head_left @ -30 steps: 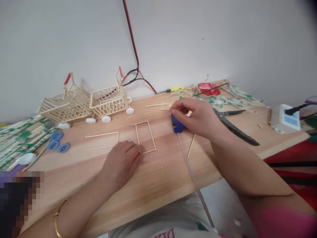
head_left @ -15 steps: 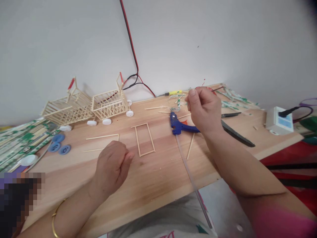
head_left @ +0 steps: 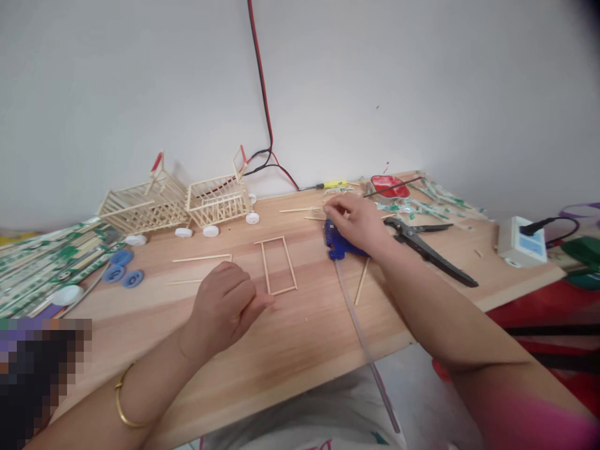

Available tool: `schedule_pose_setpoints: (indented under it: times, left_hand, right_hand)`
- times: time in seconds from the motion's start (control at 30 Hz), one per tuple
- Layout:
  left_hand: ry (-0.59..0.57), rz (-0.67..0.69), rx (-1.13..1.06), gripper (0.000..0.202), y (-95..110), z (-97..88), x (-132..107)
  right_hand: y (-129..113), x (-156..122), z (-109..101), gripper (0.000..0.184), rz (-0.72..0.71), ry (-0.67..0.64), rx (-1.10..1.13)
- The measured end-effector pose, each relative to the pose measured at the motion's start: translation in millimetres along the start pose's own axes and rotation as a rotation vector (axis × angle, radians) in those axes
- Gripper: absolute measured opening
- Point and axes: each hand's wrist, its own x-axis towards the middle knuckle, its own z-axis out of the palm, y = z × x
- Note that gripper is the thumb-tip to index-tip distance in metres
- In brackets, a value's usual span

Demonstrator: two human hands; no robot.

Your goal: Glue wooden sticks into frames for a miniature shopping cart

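Though half-covered, blue glue gun (head_left: 336, 249)

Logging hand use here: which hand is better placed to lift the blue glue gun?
Probably the right: the right hand is over the glue gun, while the left hand rests beside the stick frame, apart from the gun.

Single head view, facing forward-down onto table (head_left: 304, 337), close range.

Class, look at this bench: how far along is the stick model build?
Done: two wheeled stick carts stand at the back, and a stick rectangle is closed. In hand: the right hand is over the glue gun, the left hand beside the rectangle. Remaining: loose sticks and blue discs lie unused.
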Motion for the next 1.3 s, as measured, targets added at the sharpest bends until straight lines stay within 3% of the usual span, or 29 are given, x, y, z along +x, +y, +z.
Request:
schedule_pose_setpoints:
  times: [0.13, 0.27, 0.4, 0.53, 0.63, 0.77, 0.83, 0.93, 1.1, 1.17, 1.3]
  left_hand:
    - [0.020, -0.017, 0.052, 0.033, -1, -2.4, -2]
    - [0.051, 0.002, 0.074, 0.032, -2, -1.6, -4]
    - [0.075, 0.013, 0.097, 0.032, -4, -0.4, -4]
    - [0.090, -0.003, 0.124, 0.033, -7, -1.0, -3]
    - [0.096, -0.027, 0.137, 0.034, -8, 0.1, -4]
    - [0.076, -0.058, 0.135, 0.034, -11, 3.2, -4]
    - [0.062, -0.070, 0.123, 0.034, -11, 4.3, -4]
    - [0.046, -0.090, 0.107, 0.031, -13, 5.8, -5]
    - [0.058, -0.179, 0.076, 0.013, -16, 10.5, -5]
    - [0.071, -0.198, 0.063, 0.015, -16, 12.9, -5]
    - [0.039, -0.146, 0.064, 0.015, -17, 15.9, -5]
  right_hand:
    - [-5, 12, 13, 0.023, 0.064, -0.281, -0.278]
    - [-19, 30, 28, 0.024, 0.186, -0.428, -0.560]
    - [-20, 47, 38, 0.018, 0.195, -0.474, -0.536]
    - [-19, 49, 33, 0.025, 0.170, -0.448, -0.402]
    - [-20, 38, 26, 0.030, 0.214, -0.427, -0.117]
    - [-23, 19, 25, 0.026, 0.433, -0.447, 0.719]
    - [-25, 14, 26, 0.027, 0.478, -0.475, 0.932]
    - [-31, 9, 27, 0.024, 0.383, -0.480, 0.942]
    - [-51, 1, 24, 0.019, 0.008, -0.578, 0.647]
    - [-58, -2, 22, 0.016, -0.143, -0.608, 0.505]
    - [-67, -6, 19, 0.015, -0.308, -0.649, 0.336]
